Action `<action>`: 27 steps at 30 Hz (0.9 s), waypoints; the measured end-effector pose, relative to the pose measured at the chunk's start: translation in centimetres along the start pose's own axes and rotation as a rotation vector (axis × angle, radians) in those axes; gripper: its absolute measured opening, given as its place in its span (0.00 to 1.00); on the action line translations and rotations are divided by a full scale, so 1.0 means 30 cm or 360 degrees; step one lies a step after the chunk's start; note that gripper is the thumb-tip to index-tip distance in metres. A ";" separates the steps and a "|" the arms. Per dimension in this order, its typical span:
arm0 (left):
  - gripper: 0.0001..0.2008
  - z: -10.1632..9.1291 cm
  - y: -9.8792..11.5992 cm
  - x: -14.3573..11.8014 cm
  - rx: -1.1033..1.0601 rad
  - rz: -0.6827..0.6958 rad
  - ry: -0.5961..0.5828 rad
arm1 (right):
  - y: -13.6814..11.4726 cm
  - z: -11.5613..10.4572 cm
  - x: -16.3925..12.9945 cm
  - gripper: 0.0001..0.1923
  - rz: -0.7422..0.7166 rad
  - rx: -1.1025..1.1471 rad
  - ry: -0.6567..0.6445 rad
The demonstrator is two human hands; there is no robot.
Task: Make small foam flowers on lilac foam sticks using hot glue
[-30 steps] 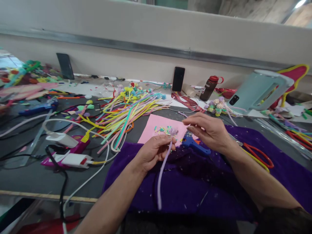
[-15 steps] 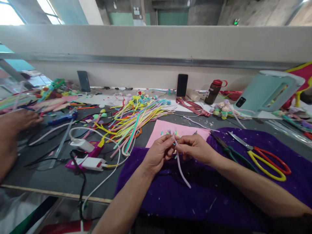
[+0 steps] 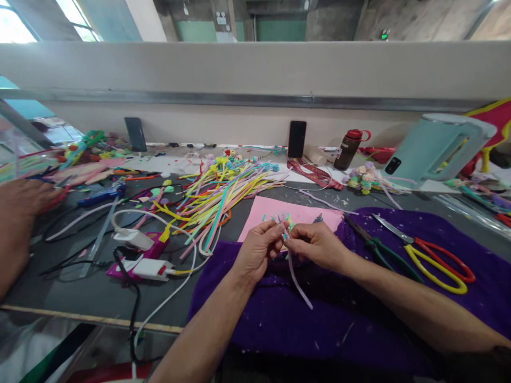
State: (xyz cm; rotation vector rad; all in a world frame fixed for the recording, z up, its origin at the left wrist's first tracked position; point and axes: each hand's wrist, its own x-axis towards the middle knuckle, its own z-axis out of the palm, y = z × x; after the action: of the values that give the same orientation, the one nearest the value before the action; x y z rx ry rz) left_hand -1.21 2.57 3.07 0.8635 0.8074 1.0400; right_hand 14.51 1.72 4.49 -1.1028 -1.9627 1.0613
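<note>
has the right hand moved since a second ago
Yes. The right hand came left, off the purple cloth's far edge, to meet the left hand at the pipe cleaner before the pink paper.

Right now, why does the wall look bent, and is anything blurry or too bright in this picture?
In the head view, the wide lens bows the wall rail and stretches the kettle at the edge. The window top left is washed out. The co-worker's hand at the far left looks smeared. The left hand, right hand and lilac pipe cleaner are sharp, under soft, even light.
</note>
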 end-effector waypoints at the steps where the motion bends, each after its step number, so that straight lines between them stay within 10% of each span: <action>1: 0.12 0.000 0.001 0.000 0.0017 -0.0006 0.0010 | -0.002 -0.006 0.001 0.13 0.0009 0.0028 0.0000; 8: 0.11 0.020 0.013 -0.021 0.0234 0.0119 -0.0002 | -0.033 -0.077 0.000 0.09 -0.0073 0.0365 0.0445; 27: 0.12 0.032 0.022 -0.038 0.0525 0.0132 -0.0047 | -0.056 -0.061 -0.010 0.08 -0.0084 0.0300 0.0420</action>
State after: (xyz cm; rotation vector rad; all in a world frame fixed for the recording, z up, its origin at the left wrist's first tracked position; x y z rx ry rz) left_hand -0.95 1.46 4.24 1.1978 0.9402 0.9778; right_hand 15.52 1.54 6.78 -1.0255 -1.6407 0.9954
